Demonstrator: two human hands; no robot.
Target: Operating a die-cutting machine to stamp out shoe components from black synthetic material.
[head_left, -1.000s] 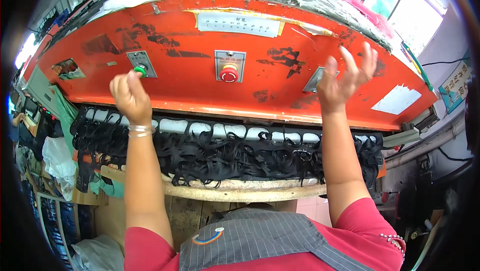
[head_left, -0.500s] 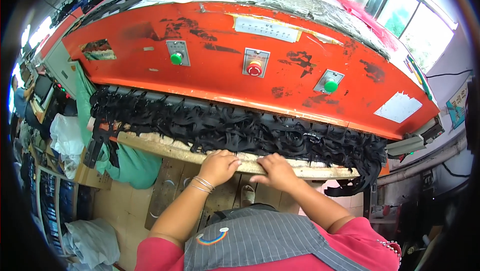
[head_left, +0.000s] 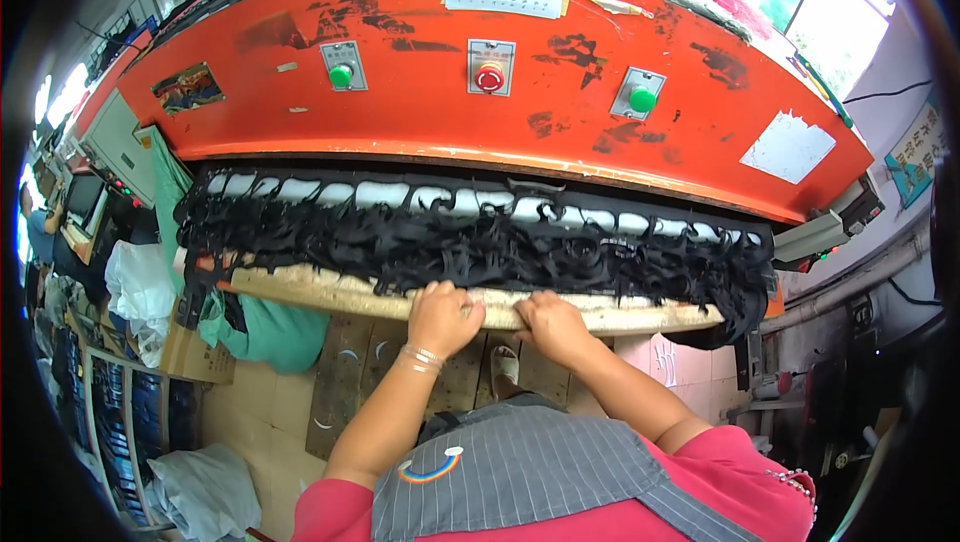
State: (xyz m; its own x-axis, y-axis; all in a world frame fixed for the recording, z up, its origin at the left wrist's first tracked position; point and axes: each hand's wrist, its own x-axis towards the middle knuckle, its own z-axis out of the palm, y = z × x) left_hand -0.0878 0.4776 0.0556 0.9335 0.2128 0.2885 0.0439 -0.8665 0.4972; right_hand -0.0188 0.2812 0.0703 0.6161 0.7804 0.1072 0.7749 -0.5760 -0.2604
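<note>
Both of my hands grip the front edge of a long pale board (head_left: 640, 318) low in front of the red machine. My left hand (head_left: 440, 320) has its fingers curled over the edge left of middle. My right hand (head_left: 553, 326) holds the same edge a little further right. A tangled heap of black scrap strips (head_left: 450, 250) covers the surface behind the edge, and some strips hang down at both ends. Behind the heap lies a black sheet (head_left: 335, 182) with a row of openings showing white beneath. Its far edge runs into the shadow under the machine.
The red machine (head_left: 400, 127) spans the view, with two green buttons (head_left: 642, 100) and a red stop button (head_left: 489, 78). Green cloth (head_left: 275, 332), a cardboard box (head_left: 205, 357) and plastic bags (head_left: 140, 287) are at left. A pipe (head_left: 860, 287) runs along the right.
The black sheet with white showing through its openings has come into view behind the heap, out from under the machine. My hands stay on the board's edge, their fingers curled more closely.
</note>
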